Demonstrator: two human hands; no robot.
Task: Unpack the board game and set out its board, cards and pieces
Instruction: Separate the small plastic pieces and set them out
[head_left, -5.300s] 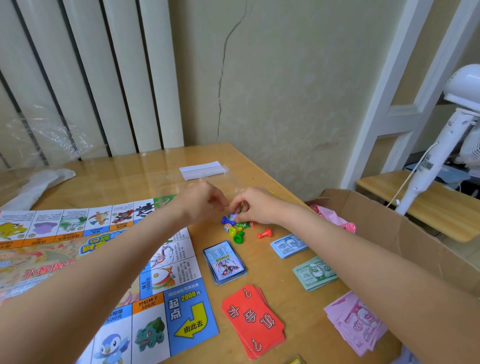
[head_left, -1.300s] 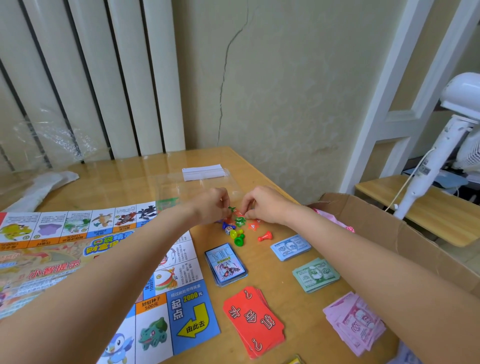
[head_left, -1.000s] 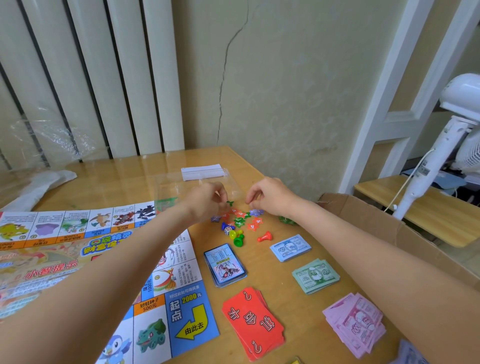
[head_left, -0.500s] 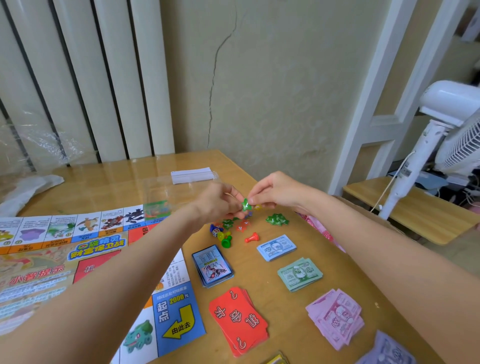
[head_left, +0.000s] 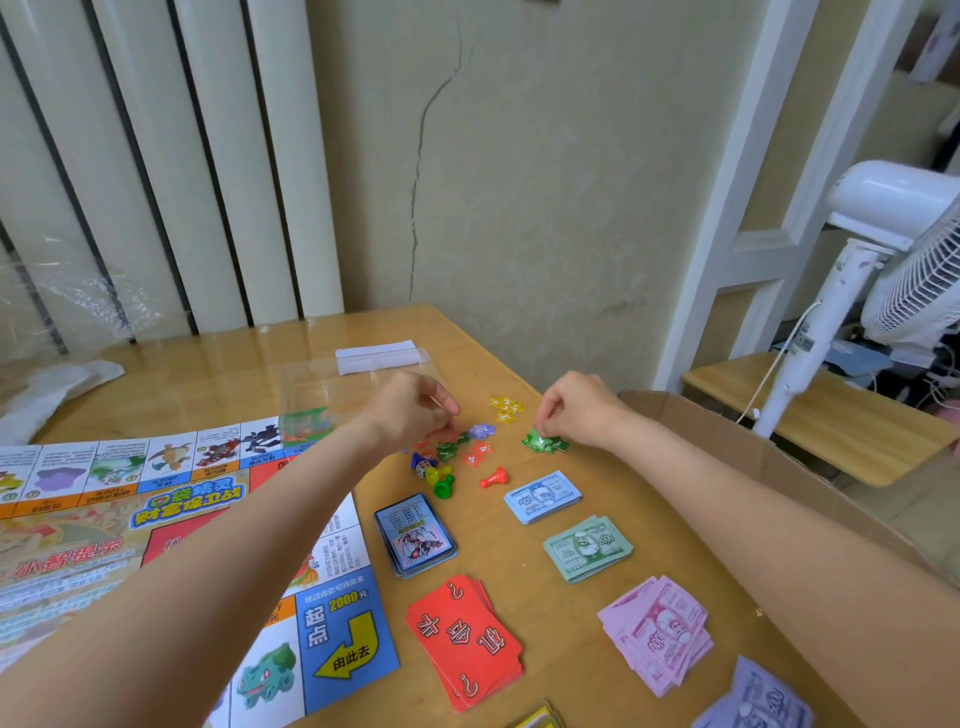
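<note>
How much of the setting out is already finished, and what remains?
Done: the board lies unfolded, card decks and money stacks sit apart. In hand: the right hand pinches a token at the green star pile; the left hand picks in the mixed tokens. Left: sorting these and the pawns.

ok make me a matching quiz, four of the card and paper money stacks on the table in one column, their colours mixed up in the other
Things:
1. stack of cards with question marks
2. stack of paper notes marked 500
3. stack of paper notes marked 2000
4. fanned stack of paper notes nearest the cardboard box

Colours:
A. green
B. pink
C. red
D. light blue

Pairs: 1-C, 2-D, 3-A, 4-B
</note>
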